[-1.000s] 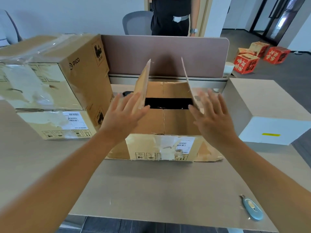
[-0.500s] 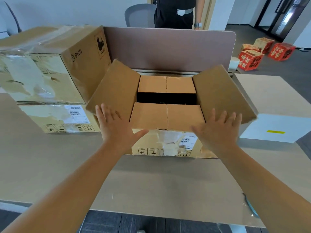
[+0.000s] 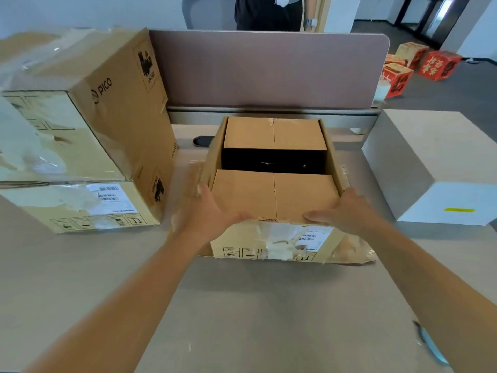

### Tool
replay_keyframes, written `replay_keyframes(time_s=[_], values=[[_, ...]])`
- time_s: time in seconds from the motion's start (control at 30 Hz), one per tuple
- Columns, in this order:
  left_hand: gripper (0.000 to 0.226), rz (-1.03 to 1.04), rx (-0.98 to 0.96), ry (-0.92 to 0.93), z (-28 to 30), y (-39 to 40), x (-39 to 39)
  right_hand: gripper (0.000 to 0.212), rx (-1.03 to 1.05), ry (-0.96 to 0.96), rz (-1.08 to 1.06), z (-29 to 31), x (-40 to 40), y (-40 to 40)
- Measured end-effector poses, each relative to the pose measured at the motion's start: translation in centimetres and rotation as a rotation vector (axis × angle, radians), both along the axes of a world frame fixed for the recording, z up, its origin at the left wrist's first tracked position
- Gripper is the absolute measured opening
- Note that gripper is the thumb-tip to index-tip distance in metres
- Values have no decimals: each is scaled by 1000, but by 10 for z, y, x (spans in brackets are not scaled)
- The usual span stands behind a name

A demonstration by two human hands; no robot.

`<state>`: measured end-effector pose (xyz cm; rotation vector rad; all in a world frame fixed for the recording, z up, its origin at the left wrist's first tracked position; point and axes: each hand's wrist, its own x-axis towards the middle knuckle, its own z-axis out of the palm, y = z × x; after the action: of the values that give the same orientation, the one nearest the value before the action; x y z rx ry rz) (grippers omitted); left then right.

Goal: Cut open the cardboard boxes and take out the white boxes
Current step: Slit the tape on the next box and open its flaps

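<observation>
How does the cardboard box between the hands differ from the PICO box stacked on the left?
The box between the hands has its outer flaps folded down the sides, showing inner flaps and a dark gap; the PICO box is closed under clear tape. The opened box sits on the desk; the PICO box rests on another carton. Both are brown cardboard.

Place: an office
Signs: mauve fabric desk divider panel [image 3: 269, 68] behind the beige laminate table [image 3: 242, 305]; grey swivel chair [image 3: 207, 12]; dark glass doors [image 3: 430, 17]
</observation>
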<state>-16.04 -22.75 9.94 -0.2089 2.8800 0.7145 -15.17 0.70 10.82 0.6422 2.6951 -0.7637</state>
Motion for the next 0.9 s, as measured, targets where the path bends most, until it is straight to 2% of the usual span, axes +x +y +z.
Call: replay_keyframes(time_s=[0.1, 0.17, 0.3, 0.43, 0.5, 0.57, 0.7, 0.83, 0.9], values=[[120, -126, -187, 34, 3, 4, -18, 100, 161, 50, 91, 4, -9, -9], [116, -215, -264, 57, 7, 10, -29, 95, 240, 109, 163, 3, -17, -16], [98, -392, -283, 88, 5, 21, -54, 76, 347, 153, 290, -7, -38, -25], [97, -476, -300, 91, -2, 27, -66, 69, 419, 112, 337, -11, -48, -28], [96, -472, -276, 135, -1, 27, -66, 67, 400, 165, 323, -6, -49, -28], [97, -471, -255, 231, 5, 25, -64, 63, 394, 267, 310, 5, -46, -29], [121, -451, -202, 542, 24, 15, -49, 52, 419, 526, 317, 29, -28, -28], [97, -433, -189, 777, 38, 6, -14, 67, 426, 772, 339, 41, 6, -25], [84, -418, -231, 866, 43, 3, 9, 65, 422, 893, 361, 44, 28, -24]])
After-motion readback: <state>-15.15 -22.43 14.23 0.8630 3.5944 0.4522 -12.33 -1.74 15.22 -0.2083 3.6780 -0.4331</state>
